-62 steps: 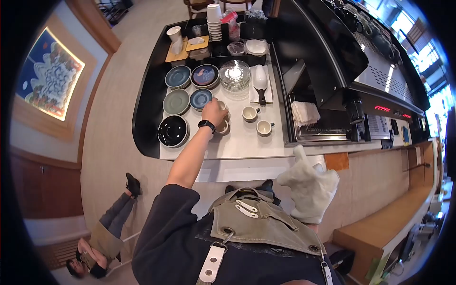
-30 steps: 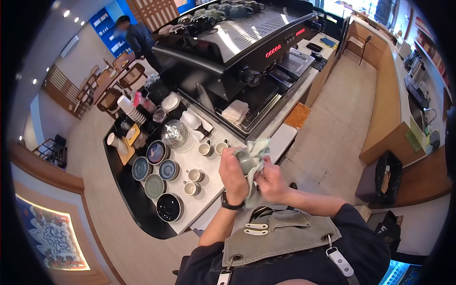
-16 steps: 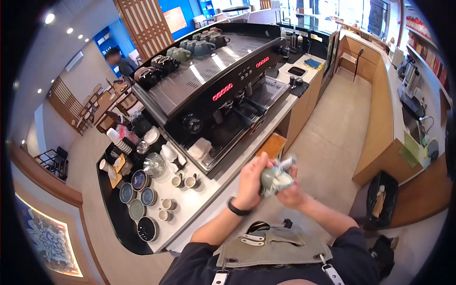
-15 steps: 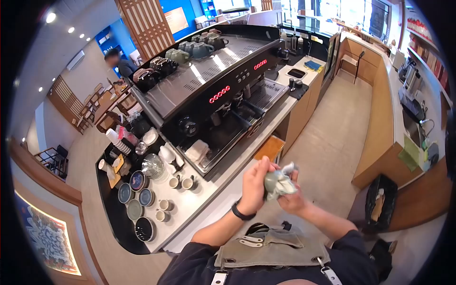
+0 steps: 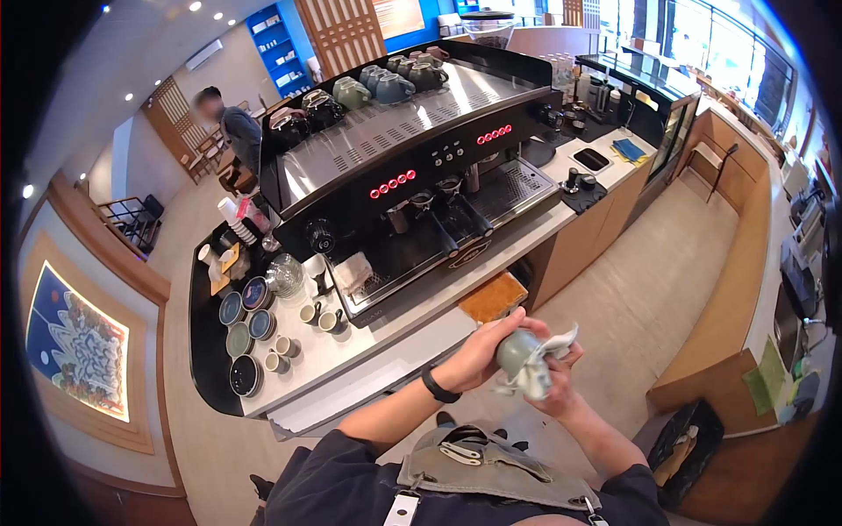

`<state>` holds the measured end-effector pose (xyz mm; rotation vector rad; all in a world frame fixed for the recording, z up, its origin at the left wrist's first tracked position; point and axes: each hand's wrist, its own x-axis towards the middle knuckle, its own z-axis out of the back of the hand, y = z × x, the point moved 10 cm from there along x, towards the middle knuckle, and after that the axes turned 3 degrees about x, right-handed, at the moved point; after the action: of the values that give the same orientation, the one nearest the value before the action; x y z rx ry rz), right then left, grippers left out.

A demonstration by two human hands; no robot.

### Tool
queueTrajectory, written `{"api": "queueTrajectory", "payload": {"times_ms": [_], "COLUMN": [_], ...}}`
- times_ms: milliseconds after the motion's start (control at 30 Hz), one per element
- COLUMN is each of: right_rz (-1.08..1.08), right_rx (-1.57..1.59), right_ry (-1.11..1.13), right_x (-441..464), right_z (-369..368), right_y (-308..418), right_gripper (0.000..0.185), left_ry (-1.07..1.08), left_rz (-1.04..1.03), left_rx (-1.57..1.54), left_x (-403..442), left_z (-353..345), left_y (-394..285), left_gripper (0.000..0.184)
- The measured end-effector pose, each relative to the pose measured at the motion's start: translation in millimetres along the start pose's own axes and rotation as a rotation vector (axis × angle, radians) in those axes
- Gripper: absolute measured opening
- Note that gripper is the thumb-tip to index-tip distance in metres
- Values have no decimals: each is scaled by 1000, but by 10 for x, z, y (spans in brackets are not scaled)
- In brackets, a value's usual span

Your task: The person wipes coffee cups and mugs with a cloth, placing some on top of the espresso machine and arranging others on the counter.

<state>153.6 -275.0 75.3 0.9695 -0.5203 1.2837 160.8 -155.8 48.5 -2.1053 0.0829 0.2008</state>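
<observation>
In front of my apron, my left hand (image 5: 481, 355) is wrapped round a grey-green cup (image 5: 513, 348), its fingers over the far side. A crumpled whitish cloth (image 5: 531, 373) covers the cup's right end. My right hand (image 5: 559, 392) grips this cloth against the cup, and part of it sticks up above the fingers. The cup is tilted, and the cloth hides its mouth. Beyond my hands stands a large black and steel espresso machine (image 5: 412, 158) on the counter.
Stacked bowls (image 5: 246, 375) and small cups (image 5: 330, 321) stand on the counter at left. Upturned mugs (image 5: 390, 88) line the machine's top. A brown-topped open drawer (image 5: 494, 298) lies below the counter. A bin (image 5: 688, 447) stands at lower right. Another person (image 5: 237, 131) is at far left.
The view has swung, shifting the machine and counter. The cup and cloth have turned in my hands, and my right hand sits lower against the cup. The person at far left shows more fully.
</observation>
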Motion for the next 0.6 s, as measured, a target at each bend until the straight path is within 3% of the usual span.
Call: {"api": "queueTrajectory", "payload": {"times_ms": [67, 233, 300, 367, 467, 500, 533, 600], "right_rz": [86, -424, -931, -1211, -862, -262, -144, 79], "right_rx": [68, 443, 1071, 1517, 735, 382, 328, 216], "right_ry": [73, -74, -96, -154, 101, 215, 205, 180], "right_x": [-108, 55, -194, -1, 236, 665, 735, 792], "right_z": [-259, -395, -792, -1001, -952, -794, -858, -1042], "right_y": [-109, -101, -411, -375, -643, -316, -249, -99], "right_gripper": [26, 25, 23, 17, 13, 18, 18, 19], "left_ry": [-58, -132, -138, -88, -253, -180, -201, -214], "left_rz": [79, -483, -658, -819, -677, -427, -322, -233], "left_rx": [-77, 113, 236, 494, 574, 229, -4, -4], "left_x": [22, -144, -185, -170, -178, -65, -35, 11], "left_z": [90, 144, 258, 397, 639, 808, 967, 1234], "left_y": [58, -428, -589, -762, -896, -683, -606, -523], "left_gripper": [42, 23, 24, 22, 32, 44, 41, 46]}}
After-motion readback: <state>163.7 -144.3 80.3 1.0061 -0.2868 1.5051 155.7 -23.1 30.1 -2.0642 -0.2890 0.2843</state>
